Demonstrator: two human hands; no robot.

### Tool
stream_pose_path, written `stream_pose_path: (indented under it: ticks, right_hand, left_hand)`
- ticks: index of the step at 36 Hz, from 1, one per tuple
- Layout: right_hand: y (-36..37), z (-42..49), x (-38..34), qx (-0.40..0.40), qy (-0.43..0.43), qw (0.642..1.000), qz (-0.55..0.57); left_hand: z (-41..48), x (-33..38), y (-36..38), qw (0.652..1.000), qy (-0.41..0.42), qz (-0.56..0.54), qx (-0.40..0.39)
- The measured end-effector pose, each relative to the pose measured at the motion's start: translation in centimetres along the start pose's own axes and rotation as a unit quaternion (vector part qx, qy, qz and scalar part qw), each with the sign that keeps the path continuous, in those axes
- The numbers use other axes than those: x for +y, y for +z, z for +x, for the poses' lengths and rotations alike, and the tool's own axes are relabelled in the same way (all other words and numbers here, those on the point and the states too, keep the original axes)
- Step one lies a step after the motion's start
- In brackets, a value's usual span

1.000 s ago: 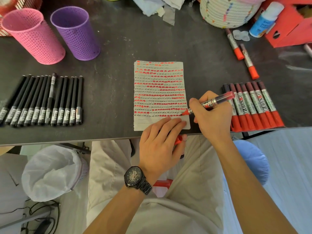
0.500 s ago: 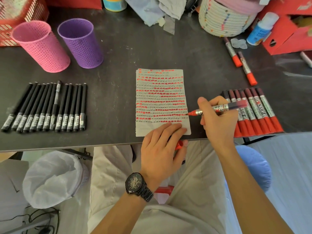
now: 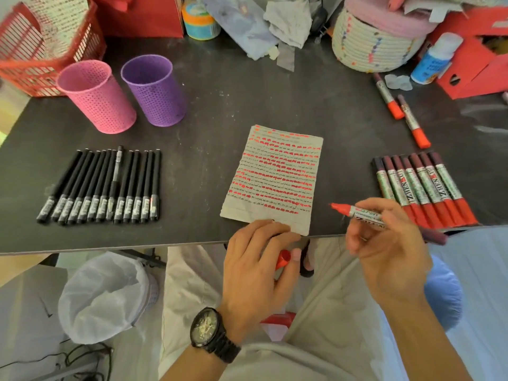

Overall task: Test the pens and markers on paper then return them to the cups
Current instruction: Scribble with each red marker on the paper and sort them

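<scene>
While uncapped, marker (image 3: 357,213) in right hand (image 3: 390,251)

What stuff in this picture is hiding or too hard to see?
All in the head view:
- The red cap: mostly hidden under the left hand and its fingers.
- Writing on the paper: too small and blurred to read.
- Bottoms of the pink cup and purple cup: hidden by their own walls.
- Label on the marker: partly covered by the right hand.
</scene>
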State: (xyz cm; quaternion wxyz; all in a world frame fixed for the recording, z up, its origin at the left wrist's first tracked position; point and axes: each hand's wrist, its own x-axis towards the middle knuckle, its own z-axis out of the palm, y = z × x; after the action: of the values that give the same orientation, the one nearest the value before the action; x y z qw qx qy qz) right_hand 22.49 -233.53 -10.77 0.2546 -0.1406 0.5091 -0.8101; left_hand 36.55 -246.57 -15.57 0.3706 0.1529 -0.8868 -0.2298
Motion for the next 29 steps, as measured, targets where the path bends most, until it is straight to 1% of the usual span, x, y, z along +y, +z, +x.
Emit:
stream_pose_path:
  ticks: [2,3,5,7,8,11,14,16,19,23,29]
  right_hand:
    - [-0.1,-1.6,0.6,0.009,0.038,0.999,0.014]
    - [-0.1,-2.4,1.0,0.022,0.06,0.998,0.018]
    - [-0.1,-3.8,2.0,0.054,0.109,0.992,0.029]
    - [-0.1,-5.1,3.1,0.089,0.16,0.982,0.049]
    - [-0.2,-5.6,3.6,0.108,0.181,0.976,0.06]
    - [-0.7,-6.9,5.3,0.17,0.227,0.957,0.052]
    - [-0.9,-7.5,6.3,0.195,0.253,0.947,0.017]
    - [-0.8,-7.7,6.6,0.202,0.265,0.943,0.004]
    - [-0.6,-7.7,6.8,0.201,0.278,0.939,-0.013]
    - [-0.5,-7.3,7.0,0.2,0.284,0.938,-0.022]
    - [-0.3,-6.9,7.2,0.183,0.274,0.943,-0.037]
  left_hand:
    - [-1.1,0.2,-0.8,0.999,-0.011,-0.03,-0.02]
    - [-1.7,0.3,-1.0,0.997,-0.034,-0.047,-0.042]
    - [-3.1,0.5,-1.3,0.981,-0.135,-0.094,-0.105]
    - [-4.6,0.5,-1.2,0.943,-0.242,-0.155,-0.167]
    - [-5.5,0.2,-1.1,0.926,-0.275,-0.177,-0.186]
    - [-7.1,-0.5,-0.7,0.894,-0.319,-0.207,-0.236]
    - [-7.9,-0.7,-0.6,0.864,-0.345,-0.251,-0.267]
    - [-8.1,-0.7,-0.6,0.864,-0.34,-0.254,-0.27]
    - [-8.0,-0.8,-0.7,0.877,-0.327,-0.231,-0.264]
    - [-7.6,-1.0,-0.8,0.889,-0.325,-0.218,-0.238]
    - [-7.1,-1.1,-0.8,0.89,-0.332,-0.229,-0.214]
